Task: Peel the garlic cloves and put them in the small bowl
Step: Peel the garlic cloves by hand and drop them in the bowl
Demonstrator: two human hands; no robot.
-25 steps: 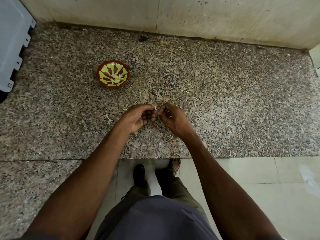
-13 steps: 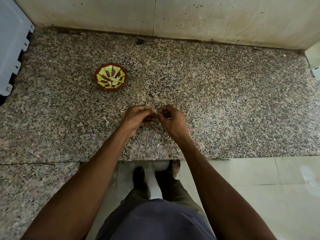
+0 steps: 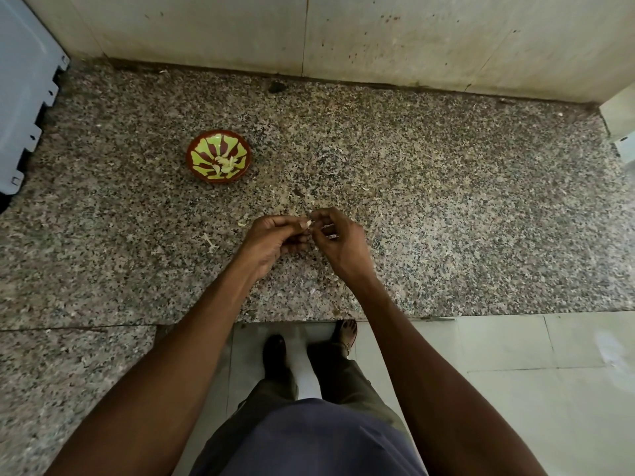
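Observation:
A small red bowl (image 3: 197,146) with a yellow-green pattern sits on the speckled granite counter (image 3: 446,218), up and left of my hands. Several pale peeled cloves (image 3: 225,163) lie inside it. My left hand (image 3: 271,237) and my right hand (image 3: 338,240) meet fingertip to fingertip just above the counter. Between them they pinch a small pale garlic clove (image 3: 308,224), of which only a sliver shows; most of it is hidden by my fingers.
Bits of garlic skin (image 3: 210,242) are scattered on the counter around my hands. A grey-white appliance edge (image 3: 24,108) stands at the far left, a tiled wall (image 3: 378,39) at the back. My feet show below the counter's front edge.
My hands stay together on the clove with small finger movements. The view shifted slightly, so the bowl sits a little lower in the frame.

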